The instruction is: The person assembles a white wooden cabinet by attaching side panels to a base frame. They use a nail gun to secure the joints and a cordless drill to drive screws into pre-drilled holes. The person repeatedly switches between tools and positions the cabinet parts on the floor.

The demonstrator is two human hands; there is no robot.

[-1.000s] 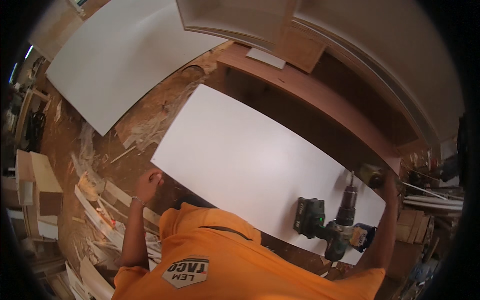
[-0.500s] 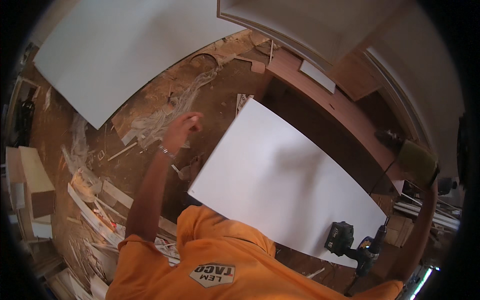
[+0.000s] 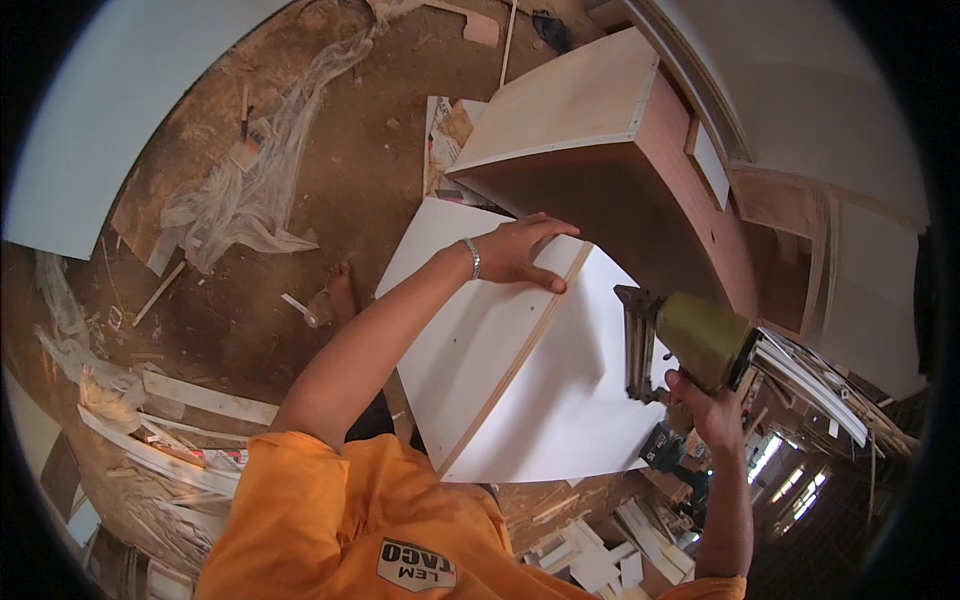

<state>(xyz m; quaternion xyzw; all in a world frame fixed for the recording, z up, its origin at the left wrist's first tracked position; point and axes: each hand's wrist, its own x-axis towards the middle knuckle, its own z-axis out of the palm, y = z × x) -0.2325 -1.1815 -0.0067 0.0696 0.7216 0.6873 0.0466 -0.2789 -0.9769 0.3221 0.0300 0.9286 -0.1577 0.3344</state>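
In front of me is a white panel [image 3: 470, 325] with a bare wood-coloured edge [image 3: 520, 355], meeting another white board [image 3: 560, 420] on its right. My left hand [image 3: 520, 252] grips the panel at its far corner, thumb by the bare edge and fingers over the far side. An olive-green nail gun [image 3: 700, 335] hangs above the right-hand board. My right hand [image 3: 712, 408] is closed round its handle, and its dark nose is apart from the boards. Below the gun, a dark cordless drill [image 3: 665, 450] is at the right board's near right corner, partly hidden.
A wooden cabinet carcass [image 3: 560, 100] stands just beyond the panels. Crumpled clear plastic sheeting [image 3: 270, 180] lies on the dirt floor at left, near a large white sheet [image 3: 110, 110]. Wood offcuts [image 3: 190, 460] lie at lower left, with more scraps [image 3: 590, 555] at lower right.
My left hand has come from the air onto the panel's far corner. The nail gun has swung in from the far right over the boards. The view has shifted, and a bare panel edge now shows.
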